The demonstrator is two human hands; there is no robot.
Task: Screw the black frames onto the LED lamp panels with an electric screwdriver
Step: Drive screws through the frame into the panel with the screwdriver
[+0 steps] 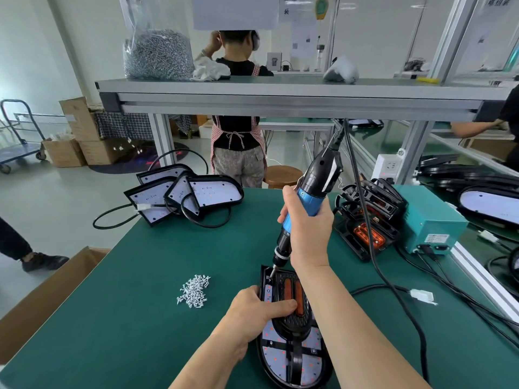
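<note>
Panel [292, 357]: lying at the desk's [126, 332] near edge, right of centre, LED face up. Frame [292, 318]: sitting on top of the panel, orange inserts showing at its far end. Left hand [252, 313]: gripping the frame from the left side, thumb lying across it, fingers curling over its rim. Right hand [306, 234]: wrapping tightly round the screwdriver [309, 197], which is tilting right and pressing its bit into the frame's far left corner; the right forearm is covering the frame's right side. Cord [373, 248]: trailing from the tool's top across the desk's right side. Screws [194, 291]: lying in a loose heap left of the panel, apart from it. Spare panels [191, 192]: piling up with black cables at the far left corner. Spare frames [368, 220]: stacking near the right edge, just beside a teal power box [432, 223]. White plug [421, 294]: resting near the right edge. Bag [158, 51] of screws: standing on the shelf [280, 94] above the far edge.
</note>
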